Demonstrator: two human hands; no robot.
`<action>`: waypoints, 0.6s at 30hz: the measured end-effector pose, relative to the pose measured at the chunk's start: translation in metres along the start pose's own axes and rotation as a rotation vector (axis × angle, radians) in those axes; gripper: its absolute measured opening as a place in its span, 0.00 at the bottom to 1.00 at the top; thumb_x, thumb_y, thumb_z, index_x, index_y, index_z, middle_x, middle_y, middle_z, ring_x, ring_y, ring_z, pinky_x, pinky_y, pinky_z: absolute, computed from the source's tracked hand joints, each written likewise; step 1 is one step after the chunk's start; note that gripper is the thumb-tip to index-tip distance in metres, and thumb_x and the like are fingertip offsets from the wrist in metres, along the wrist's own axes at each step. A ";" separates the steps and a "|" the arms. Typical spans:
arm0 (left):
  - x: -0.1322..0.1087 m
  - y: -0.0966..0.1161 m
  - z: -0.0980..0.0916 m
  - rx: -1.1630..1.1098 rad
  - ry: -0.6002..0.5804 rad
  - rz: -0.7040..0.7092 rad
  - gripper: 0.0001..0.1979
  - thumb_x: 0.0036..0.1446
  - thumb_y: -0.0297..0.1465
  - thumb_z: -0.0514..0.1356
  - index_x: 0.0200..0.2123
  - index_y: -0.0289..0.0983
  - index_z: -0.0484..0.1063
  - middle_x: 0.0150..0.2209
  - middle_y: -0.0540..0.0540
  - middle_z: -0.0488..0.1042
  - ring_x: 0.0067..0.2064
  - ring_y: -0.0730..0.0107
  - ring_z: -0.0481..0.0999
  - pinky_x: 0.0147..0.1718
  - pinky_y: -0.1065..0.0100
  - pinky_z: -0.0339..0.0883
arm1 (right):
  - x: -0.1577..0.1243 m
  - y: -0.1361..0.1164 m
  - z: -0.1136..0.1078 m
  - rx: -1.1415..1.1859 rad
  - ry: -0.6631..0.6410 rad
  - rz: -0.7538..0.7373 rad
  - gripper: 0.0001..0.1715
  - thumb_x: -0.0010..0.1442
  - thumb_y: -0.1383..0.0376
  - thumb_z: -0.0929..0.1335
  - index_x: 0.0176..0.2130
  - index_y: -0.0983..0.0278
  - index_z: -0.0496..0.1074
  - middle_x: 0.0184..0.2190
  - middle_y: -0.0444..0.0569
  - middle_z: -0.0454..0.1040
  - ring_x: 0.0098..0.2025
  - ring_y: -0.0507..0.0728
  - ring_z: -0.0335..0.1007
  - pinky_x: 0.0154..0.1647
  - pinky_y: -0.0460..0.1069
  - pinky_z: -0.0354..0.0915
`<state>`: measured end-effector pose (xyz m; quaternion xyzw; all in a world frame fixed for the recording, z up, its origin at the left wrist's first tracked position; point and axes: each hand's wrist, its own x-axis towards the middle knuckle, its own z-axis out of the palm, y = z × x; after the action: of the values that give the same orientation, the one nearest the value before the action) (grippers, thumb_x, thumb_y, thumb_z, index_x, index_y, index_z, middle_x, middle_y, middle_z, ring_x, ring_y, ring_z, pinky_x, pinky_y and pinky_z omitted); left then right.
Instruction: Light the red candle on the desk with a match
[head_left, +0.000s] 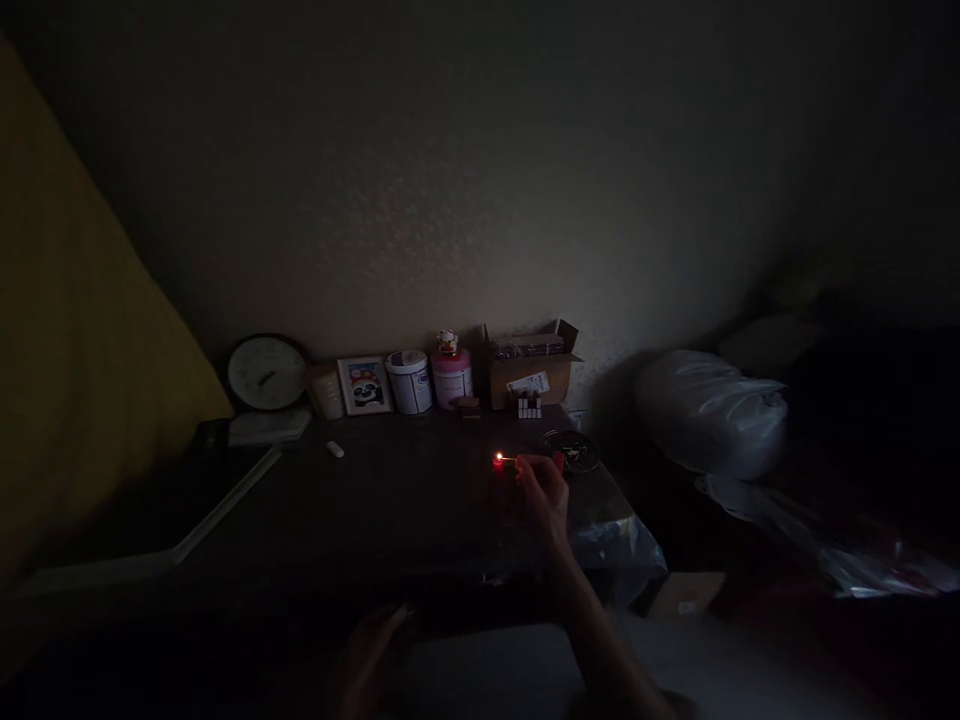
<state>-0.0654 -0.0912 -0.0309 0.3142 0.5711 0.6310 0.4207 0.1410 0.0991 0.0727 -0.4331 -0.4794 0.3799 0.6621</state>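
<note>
Comfortably inside table edges: lit match

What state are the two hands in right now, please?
Left hand: too dark to tell.
Right hand: closed, pinching a thin stick.

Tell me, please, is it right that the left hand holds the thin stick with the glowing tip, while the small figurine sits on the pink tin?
Not quite: the head view shows the right hand, not the left hand, holding the thin stick with the glowing tip. The small figurine does sit on the pink tin.
</note>
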 end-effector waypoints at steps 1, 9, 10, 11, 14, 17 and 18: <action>0.002 0.001 0.001 -0.001 -0.006 0.000 0.28 0.31 0.47 0.76 0.40 0.47 0.82 0.54 0.43 0.81 0.66 0.37 0.66 0.64 0.52 0.62 | 0.000 0.000 0.000 0.002 -0.005 0.003 0.23 0.52 0.45 0.71 0.28 0.61 0.73 0.21 0.41 0.72 0.25 0.53 0.67 0.28 0.48 0.61; 0.009 0.015 -0.008 -0.081 -0.010 -0.108 0.26 0.30 0.52 0.75 0.33 0.45 0.82 0.51 0.42 0.83 0.64 0.36 0.68 0.64 0.50 0.63 | 0.001 -0.002 0.001 -0.017 0.000 -0.004 0.20 0.53 0.47 0.72 0.27 0.60 0.72 0.19 0.39 0.71 0.24 0.53 0.67 0.34 0.50 0.62; 0.009 0.018 -0.008 -0.100 -0.015 -0.122 0.26 0.30 0.53 0.75 0.33 0.45 0.82 0.50 0.42 0.84 0.64 0.36 0.69 0.63 0.50 0.64 | 0.001 -0.003 0.002 -0.019 0.002 -0.004 0.20 0.53 0.47 0.71 0.26 0.60 0.72 0.18 0.39 0.70 0.23 0.53 0.66 0.34 0.50 0.62; 0.009 0.020 -0.008 -0.115 -0.021 -0.128 0.26 0.30 0.53 0.74 0.33 0.45 0.82 0.49 0.42 0.84 0.63 0.36 0.69 0.62 0.51 0.65 | 0.000 -0.005 0.002 -0.018 0.002 -0.003 0.19 0.54 0.48 0.71 0.26 0.60 0.72 0.17 0.38 0.69 0.22 0.52 0.65 0.34 0.50 0.62; 0.009 0.020 -0.002 -0.119 -0.018 -0.108 0.27 0.32 0.53 0.74 0.35 0.44 0.83 0.48 0.42 0.84 0.62 0.37 0.71 0.60 0.52 0.68 | -0.001 -0.008 0.003 -0.010 -0.001 0.004 0.20 0.54 0.47 0.71 0.26 0.60 0.72 0.16 0.38 0.69 0.21 0.52 0.65 0.32 0.50 0.62; 0.009 0.013 0.004 -0.094 -0.003 -0.096 0.23 0.37 0.50 0.73 0.35 0.43 0.83 0.47 0.41 0.84 0.60 0.38 0.74 0.59 0.52 0.69 | -0.002 -0.010 0.003 -0.001 -0.002 0.014 0.22 0.52 0.45 0.71 0.26 0.61 0.72 0.17 0.40 0.70 0.22 0.53 0.66 0.31 0.49 0.63; 0.009 0.010 0.005 -0.097 0.008 -0.097 0.22 0.39 0.49 0.73 0.35 0.44 0.82 0.47 0.42 0.84 0.60 0.39 0.74 0.58 0.53 0.70 | -0.003 -0.010 0.003 0.001 0.000 0.019 0.22 0.52 0.45 0.71 0.27 0.61 0.73 0.18 0.40 0.70 0.23 0.53 0.66 0.30 0.49 0.63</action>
<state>-0.0670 -0.0814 -0.0207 0.2630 0.5561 0.6380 0.4632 0.1388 0.0940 0.0816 -0.4372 -0.4749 0.3863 0.6589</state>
